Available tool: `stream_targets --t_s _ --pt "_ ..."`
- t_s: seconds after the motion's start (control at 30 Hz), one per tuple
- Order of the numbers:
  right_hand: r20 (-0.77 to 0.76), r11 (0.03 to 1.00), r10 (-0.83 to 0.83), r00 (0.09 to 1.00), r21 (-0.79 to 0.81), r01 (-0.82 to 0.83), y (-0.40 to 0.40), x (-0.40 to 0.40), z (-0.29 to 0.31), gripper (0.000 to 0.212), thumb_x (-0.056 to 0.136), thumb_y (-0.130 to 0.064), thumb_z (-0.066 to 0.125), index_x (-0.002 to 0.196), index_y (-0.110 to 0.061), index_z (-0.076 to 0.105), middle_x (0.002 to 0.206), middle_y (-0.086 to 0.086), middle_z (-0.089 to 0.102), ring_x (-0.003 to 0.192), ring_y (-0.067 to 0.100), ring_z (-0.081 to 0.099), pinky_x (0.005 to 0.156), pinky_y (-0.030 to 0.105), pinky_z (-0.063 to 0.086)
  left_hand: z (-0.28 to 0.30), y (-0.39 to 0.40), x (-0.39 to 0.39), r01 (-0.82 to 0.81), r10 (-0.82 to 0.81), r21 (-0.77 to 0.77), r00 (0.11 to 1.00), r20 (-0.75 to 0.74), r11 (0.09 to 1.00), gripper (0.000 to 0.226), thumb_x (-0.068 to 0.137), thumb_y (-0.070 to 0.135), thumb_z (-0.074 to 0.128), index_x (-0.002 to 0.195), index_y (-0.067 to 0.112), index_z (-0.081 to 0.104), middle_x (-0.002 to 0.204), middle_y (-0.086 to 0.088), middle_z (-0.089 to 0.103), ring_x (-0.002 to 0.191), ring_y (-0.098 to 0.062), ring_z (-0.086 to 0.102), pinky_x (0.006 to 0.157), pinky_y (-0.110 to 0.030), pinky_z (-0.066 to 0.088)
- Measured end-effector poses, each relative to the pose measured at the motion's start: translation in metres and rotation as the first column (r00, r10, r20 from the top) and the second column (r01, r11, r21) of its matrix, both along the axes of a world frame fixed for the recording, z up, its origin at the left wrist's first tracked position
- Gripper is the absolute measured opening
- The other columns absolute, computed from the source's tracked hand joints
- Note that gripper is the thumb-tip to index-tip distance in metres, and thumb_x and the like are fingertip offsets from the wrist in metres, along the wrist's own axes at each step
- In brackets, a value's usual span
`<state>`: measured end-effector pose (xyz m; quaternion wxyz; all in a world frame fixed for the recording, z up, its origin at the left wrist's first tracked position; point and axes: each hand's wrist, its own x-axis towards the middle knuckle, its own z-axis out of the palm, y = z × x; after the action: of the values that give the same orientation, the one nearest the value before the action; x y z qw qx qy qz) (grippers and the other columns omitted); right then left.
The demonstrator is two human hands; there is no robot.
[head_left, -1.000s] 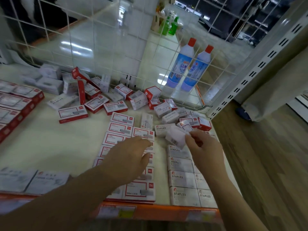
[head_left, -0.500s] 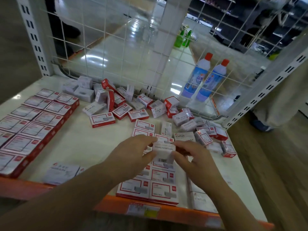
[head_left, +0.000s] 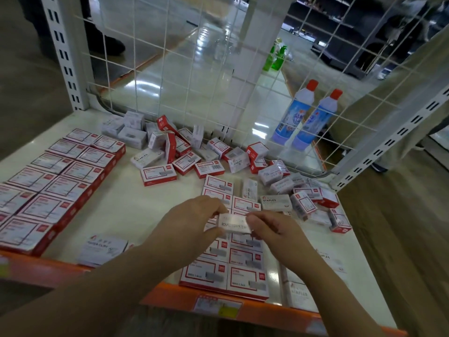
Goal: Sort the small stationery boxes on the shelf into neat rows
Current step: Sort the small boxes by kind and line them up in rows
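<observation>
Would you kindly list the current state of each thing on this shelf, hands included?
Small white paper-clip box: lifted, held flat between both hands.
Left hand: pinching the box's left end.
Right hand: pinching its right end.
Red-and-white boxes in front: flat, in neat rows.
Mixed boxes at the back: jumbled, some on edge.
Two blue red-capped bottles: upright, capped.

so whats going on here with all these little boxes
A person is sorting stationery boxes on a store shelf. Both hands hold one small white box above the middle rows: the left hand pinches its left end, the right hand its right. Red-and-white boxes already lie in neat rows at the left and under the hands. A loose jumble of boxes still waits along the wire mesh back.
</observation>
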<state>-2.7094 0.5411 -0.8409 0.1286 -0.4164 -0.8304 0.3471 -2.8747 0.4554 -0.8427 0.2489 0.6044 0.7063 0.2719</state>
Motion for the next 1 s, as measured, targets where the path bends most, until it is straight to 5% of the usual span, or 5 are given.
stream_targets --t_s 0.37,0.6,0.73,0.87,1.0 --pt "-0.211 0.976 -0.155 0.965 -0.183 0.117 0.0 0.001 -0.002 0.022 0.081 -0.02 0.067 0.097 -0.033 0.059 0.092 -0.012 0.065 0.079 -0.007 0.061 0.065 0.007 0.048 -0.002 0.0 -0.002 -0.027 0.032 -0.067 0.997 0.071 0.997 0.053 0.088 0.043 0.056 0.136 0.039 0.035 0.14 0.018 0.041 0.128 -0.006 0.038 0.105 -0.025 0.034" --pt "-0.198 0.994 -0.105 0.975 -0.034 0.101 -0.005 0.001 -0.007 0.034 0.079 -0.023 0.07 0.096 -0.044 0.049 0.098 -0.025 0.058 0.091 -0.012 0.056 0.076 0.006 0.046 -0.009 0.002 -0.002 -0.068 0.124 -0.176 0.937 0.327 0.982 0.035 0.097 0.033 0.042 0.13 0.023 0.049 0.123 0.004 0.058 0.095 -0.009 0.059 0.073 -0.015 0.05" --pt "-0.227 0.995 -0.091 0.97 0.007 0.095 -0.009 -0.003 -0.007 0.037 0.08 -0.021 0.069 0.097 -0.045 0.047 0.103 -0.03 0.053 0.095 -0.017 0.05 0.077 -0.001 0.04 -0.008 0.004 -0.001 -0.08 0.154 -0.176 0.872 0.465 0.981 0.024 0.097 0.027 0.044 0.114 0.023 0.061 0.093 0.01 0.064 0.086 -0.016 0.063 0.068 -0.021 0.054" --pt "-0.227 0.995 -0.096 0.969 -0.015 0.095 -0.011 -0.006 -0.007 0.037 0.079 -0.02 0.069 0.095 -0.045 0.046 0.102 -0.032 0.05 0.095 -0.017 0.048 0.072 -0.001 0.041 -0.008 0.006 -0.004 -0.149 0.242 -0.206 0.793 0.559 0.967 0.026 0.094 0.021 0.051 0.119 0.019 0.059 0.103 0.006 0.064 0.091 -0.013 0.062 0.074 -0.018 0.05" --pt "-0.172 0.997 -0.083 0.982 -0.007 0.083 -0.012 -0.009 -0.007 0.04 0.076 -0.023 0.072 0.092 -0.046 0.044 0.1 -0.036 0.046 0.094 -0.016 0.045 0.073 0.004 0.041 -0.01 0.004 -0.007 -0.147 0.244 -0.204 0.748 0.618 0.968 0.018 0.093 0.016 0.053 0.088 0.033 0.055 0.083 0.016 0.062 0.086 -0.009 0.063 0.073 -0.02 0.052"
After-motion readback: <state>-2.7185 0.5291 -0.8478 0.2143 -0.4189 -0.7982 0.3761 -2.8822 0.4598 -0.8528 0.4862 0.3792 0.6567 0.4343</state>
